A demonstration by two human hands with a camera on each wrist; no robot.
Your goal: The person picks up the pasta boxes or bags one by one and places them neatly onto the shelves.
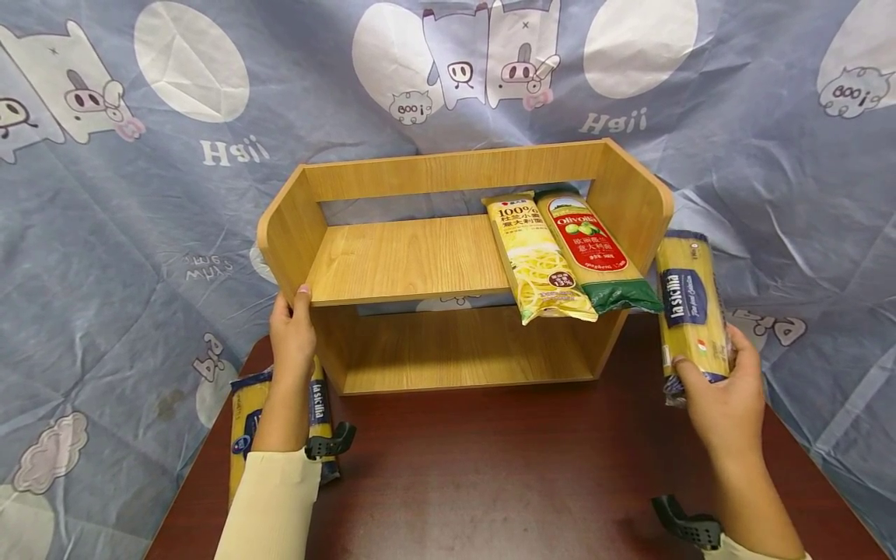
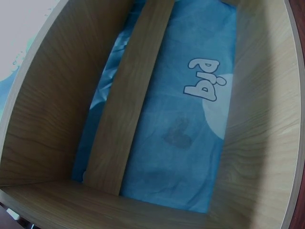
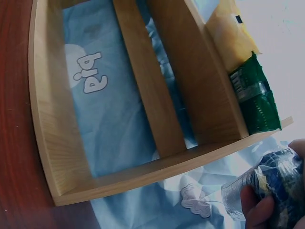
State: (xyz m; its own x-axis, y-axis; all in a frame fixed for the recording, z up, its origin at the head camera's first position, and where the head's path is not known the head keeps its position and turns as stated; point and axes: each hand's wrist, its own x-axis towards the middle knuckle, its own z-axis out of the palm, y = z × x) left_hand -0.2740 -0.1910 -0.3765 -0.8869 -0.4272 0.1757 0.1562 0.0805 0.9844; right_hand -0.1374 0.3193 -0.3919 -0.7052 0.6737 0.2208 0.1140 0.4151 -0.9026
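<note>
My right hand (image 1: 728, 397) grips the lower end of a La Sicilia spaghetti pack (image 1: 689, 303), raised beside the right side of the wooden shelf (image 1: 413, 257). In the right wrist view the crinkled end of that spaghetti pack (image 3: 279, 176) shows between the fingers (image 3: 257, 210). My left hand (image 1: 292, 330) holds the shelf's front left edge, thumb on the upper board. On that board, towards the right, lie a yellow pasta pack (image 1: 539, 260) and a green-and-red Olivoila spaghetti pack (image 1: 595, 249) side by side, their ends jutting over the front edge.
Two more La Sicilia packs lie on the dark red table (image 1: 490, 474) at the left, a wider pack (image 1: 245, 412) and a narrow pack (image 1: 320, 412), partly behind my left arm. A patterned blue cloth (image 1: 448, 78) hangs behind the shelf and round both sides.
</note>
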